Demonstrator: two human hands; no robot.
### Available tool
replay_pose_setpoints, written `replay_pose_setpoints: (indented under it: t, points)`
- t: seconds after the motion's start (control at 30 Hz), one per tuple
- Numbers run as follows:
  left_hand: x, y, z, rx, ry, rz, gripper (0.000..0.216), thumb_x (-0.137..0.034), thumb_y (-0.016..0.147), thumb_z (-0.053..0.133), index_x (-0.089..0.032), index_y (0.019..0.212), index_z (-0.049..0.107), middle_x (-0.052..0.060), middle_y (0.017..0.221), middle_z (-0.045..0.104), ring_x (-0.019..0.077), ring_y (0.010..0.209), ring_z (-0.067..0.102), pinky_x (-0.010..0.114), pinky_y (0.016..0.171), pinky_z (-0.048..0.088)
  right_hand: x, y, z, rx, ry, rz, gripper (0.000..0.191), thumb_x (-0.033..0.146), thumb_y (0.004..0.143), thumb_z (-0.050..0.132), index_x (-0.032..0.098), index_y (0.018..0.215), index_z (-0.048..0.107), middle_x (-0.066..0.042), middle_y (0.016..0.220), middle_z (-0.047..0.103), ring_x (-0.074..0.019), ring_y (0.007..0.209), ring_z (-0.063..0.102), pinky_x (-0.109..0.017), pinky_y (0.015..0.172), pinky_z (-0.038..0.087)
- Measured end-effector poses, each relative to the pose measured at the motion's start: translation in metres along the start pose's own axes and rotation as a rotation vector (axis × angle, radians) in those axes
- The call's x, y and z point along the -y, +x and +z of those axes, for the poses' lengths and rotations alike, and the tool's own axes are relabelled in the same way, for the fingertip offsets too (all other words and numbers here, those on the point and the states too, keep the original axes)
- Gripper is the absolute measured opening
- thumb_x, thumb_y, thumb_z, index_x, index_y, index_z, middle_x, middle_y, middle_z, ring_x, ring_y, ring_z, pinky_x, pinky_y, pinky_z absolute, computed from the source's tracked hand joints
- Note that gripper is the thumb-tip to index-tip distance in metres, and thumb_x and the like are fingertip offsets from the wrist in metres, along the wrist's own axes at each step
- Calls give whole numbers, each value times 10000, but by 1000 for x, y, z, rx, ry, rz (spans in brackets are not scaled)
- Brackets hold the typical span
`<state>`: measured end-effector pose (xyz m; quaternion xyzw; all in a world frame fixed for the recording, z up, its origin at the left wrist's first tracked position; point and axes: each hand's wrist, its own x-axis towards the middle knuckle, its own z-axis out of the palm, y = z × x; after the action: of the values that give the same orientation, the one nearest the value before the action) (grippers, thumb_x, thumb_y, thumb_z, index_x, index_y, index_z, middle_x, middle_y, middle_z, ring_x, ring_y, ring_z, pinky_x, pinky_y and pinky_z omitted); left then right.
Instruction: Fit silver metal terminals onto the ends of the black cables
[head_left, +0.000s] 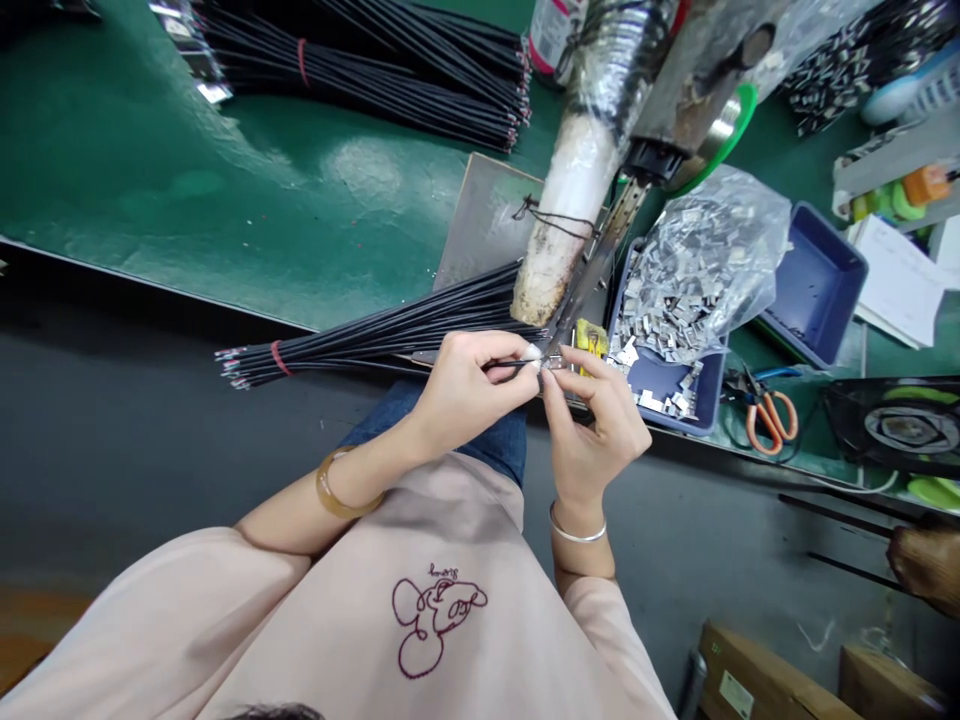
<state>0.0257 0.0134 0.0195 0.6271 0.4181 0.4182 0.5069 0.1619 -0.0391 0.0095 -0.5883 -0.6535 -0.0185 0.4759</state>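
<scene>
My left hand (472,385) is closed in a pinch on a thin black cable (514,363). Thumb and fingertips of my right hand (596,410) pinch a small silver metal connector piece (555,362) at the cable's end. The two hands almost meet at the bench edge; whether the cable sits inside the piece is too small to tell. Behind my left hand lies a bundle of black cables (375,335), tied with a red band. Right of my right hand, a blue tray (709,415) holds loose metal pieces and a clear bag (720,260) of them. Close by is a yellow sponge (591,338).
A soldering-iron-like tool on a wrapped white handle (562,220) hangs over the work spot. Another cable bundle (390,90) lies at the back. Orange-handled pliers (771,422), a second blue tray (817,280) and a black fan (900,425) are to the right.
</scene>
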Motion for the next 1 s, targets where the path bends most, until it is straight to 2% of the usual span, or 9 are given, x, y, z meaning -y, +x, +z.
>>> replay_pose_setpoints:
  t: [0.1,0.3,0.6,0.73,0.8,0.87,0.93,1.0]
  points:
    - [-2,0,-2,0,1,25,150,-130,773,599,-117,645,675,-33,571,500,64,540,358,215,511,284,0,-2,-1,11,19,1,114,142,848,712,245,886,682,-16,1033,782,-172,959,759,-336,853,630]
    - [3,0,-3,87,-78,-114,166,-148,770,596,-110,630,677,-11,603,540,68,559,398,206,516,303,-5,-7,-2,17,-23,-49,124,135,852,698,246,890,656,-19,1024,789,-162,927,764,-304,803,625]
    - [8,-1,0,134,-223,-180,122,-160,782,620,-114,709,705,3,696,626,83,640,512,187,604,420,-8,-8,-6,39,-62,-98,164,95,846,702,228,921,642,-30,1023,794,-144,921,767,-238,786,592]
    - [10,-1,-4,192,-250,-186,113,-156,770,626,-109,690,691,-24,600,529,64,564,413,193,538,336,-11,-8,-10,79,-75,-171,182,72,859,684,205,966,620,-78,1078,788,-150,973,764,-226,827,587]
    - [10,-1,-8,261,-257,-199,151,-196,795,630,-108,678,666,-40,561,454,59,534,352,202,510,280,-14,-9,-14,125,-75,-234,183,73,869,673,195,985,602,-95,1071,783,-149,973,758,-228,827,584]
    - [8,-3,-13,361,-266,-206,194,-252,839,625,-109,714,663,-33,582,467,66,541,365,208,514,289,-16,-9,-19,162,-39,-275,183,83,875,669,194,996,590,-81,1011,778,-141,924,750,-228,795,580]
    - [5,-7,-15,401,-209,-157,180,-277,855,647,-114,784,675,-14,643,537,79,575,419,213,541,336,-16,-10,-22,151,38,-239,177,101,880,666,211,991,584,-30,914,754,-125,838,728,-231,748,572]
    - [2,-13,-15,318,-73,-8,125,-243,847,677,-122,818,687,-1,687,589,90,615,459,219,581,370,-14,-10,-24,121,143,-82,139,137,896,650,231,964,574,20,823,694,-103,726,676,-227,667,548]
